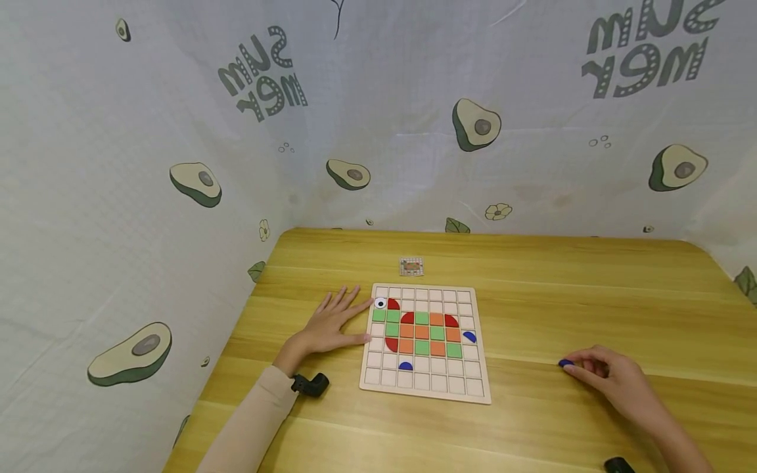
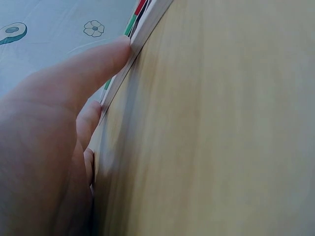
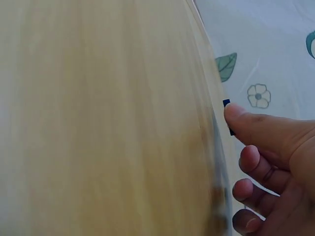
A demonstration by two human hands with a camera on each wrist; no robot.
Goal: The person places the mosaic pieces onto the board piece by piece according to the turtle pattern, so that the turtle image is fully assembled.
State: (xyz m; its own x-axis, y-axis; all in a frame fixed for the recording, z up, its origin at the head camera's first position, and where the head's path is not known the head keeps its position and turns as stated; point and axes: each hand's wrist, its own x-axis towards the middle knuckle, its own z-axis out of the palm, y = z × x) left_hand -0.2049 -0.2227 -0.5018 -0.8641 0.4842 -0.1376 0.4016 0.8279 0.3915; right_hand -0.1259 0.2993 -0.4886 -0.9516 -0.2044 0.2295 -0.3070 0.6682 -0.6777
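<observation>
A square wooden grid board (image 1: 426,387) lies on the table, with green, orange and red pieces set in its cells. A round eye piece (image 1: 380,303) sits near its upper left corner. Two blue half-circle pieces are on it, one blue piece (image 1: 405,366) low down and another blue piece (image 1: 469,337) at the right, slightly tilted. My left hand (image 1: 328,326) lies with fingers spread, thumb and index finger touching the board's left edge. To the right of the board, my right hand (image 1: 612,378) pinches a small blue piece (image 3: 232,132) between thumb and fingertips, close over the table.
A small pattern card (image 1: 411,266) lies behind the board. The wooden table (image 1: 532,276) runs back to a pale curtain (image 1: 402,138) printed with avocados, which also hangs along the left side. Black wrist cameras are strapped on, the left camera (image 1: 311,385) beside the board's lower left.
</observation>
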